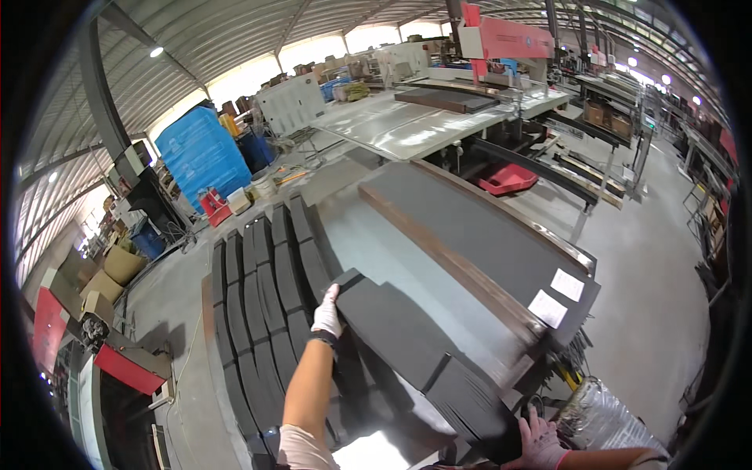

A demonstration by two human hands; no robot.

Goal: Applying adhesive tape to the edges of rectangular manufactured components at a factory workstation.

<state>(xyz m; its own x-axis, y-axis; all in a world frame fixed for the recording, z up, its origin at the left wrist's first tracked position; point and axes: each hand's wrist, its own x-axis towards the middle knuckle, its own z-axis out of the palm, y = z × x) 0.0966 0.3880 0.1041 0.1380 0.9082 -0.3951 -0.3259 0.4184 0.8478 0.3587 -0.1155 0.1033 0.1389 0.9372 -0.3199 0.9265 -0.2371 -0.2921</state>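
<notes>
A long dark grey bundle point(407, 321), bound with black straps, slants across the near middle. My left hand point(327, 315), in a white glove, is closed on its far left edge, with the thumb on top. At the bundle's near right end is my gloved right hand point(540, 442), its fingers bent against that end; part of the grip is hidden. The bundle looks tilted and casts a shadow beneath. To the left, several similar strapped bundles point(270, 290) lie side by side on a low platform point(207, 305).
Right of the bundles lies a grey panel stack point(470, 227) with brown edges and two white papers point(548, 309). Beyond it stands a large machine table point(407, 129). A red tray point(505, 178), a blue wrapped stack point(204, 153) and a silvery wrapped roll point(607, 415) are around.
</notes>
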